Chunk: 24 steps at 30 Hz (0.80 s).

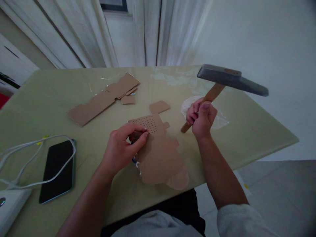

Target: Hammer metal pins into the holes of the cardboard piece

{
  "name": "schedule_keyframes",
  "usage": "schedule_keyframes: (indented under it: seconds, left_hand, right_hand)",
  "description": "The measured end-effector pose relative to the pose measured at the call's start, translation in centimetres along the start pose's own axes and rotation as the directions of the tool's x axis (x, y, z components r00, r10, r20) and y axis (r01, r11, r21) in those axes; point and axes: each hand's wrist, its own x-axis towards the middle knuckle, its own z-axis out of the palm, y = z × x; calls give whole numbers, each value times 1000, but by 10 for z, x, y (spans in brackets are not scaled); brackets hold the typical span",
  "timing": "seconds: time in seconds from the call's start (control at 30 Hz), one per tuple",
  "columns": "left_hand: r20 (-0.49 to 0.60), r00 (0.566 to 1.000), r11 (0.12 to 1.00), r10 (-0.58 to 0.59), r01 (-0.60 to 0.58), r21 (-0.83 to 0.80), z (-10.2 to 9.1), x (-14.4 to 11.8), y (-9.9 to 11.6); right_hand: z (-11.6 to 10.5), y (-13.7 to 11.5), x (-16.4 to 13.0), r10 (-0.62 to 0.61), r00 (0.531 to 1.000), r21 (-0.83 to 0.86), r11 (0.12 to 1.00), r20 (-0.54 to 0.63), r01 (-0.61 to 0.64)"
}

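My right hand (201, 117) is wrapped round the wooden handle of a hammer (219, 77), whose dark steel head is raised above the right side of the table. Thumb and forefinger of my left hand (128, 141) are pinched together over a cut-out piece of cardboard (160, 154). Whatever sits between those fingertips is too small to name. Rows of small holes mark the cardboard's upper part, just beside the pinch. Something dark, partly hidden, lies under the left palm along the cardboard's left edge.
Long cardboard strips (103, 100) lie at the back left, with a small cardboard scrap (159, 107) nearer the middle. A clear plastic bag (219, 118) is behind my right hand. At left are a phone (58, 171), a white cable (51, 136) and a white box (14, 207).
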Motion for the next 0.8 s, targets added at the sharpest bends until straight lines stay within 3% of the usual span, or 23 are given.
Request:
schedule_keyframes:
  seconds: [0.23, 0.47, 0.8]
  left_hand:
    - [-10, 1000, 1000, -6, 6, -5, -1, 1, 1]
    - [-90, 994, 998, -62, 62, -1, -4, -1, -8]
    - [3, 999, 998, -50, 50, -46, -4, -1, -9]
  right_hand:
    - [-3, -5, 3, 38, 995, 8, 999, 91, -39]
    - [-3, -3, 3, 28, 995, 22, 999, 95, -30]
    - [-1, -4, 5, 42, 998, 25, 999, 51, -43]
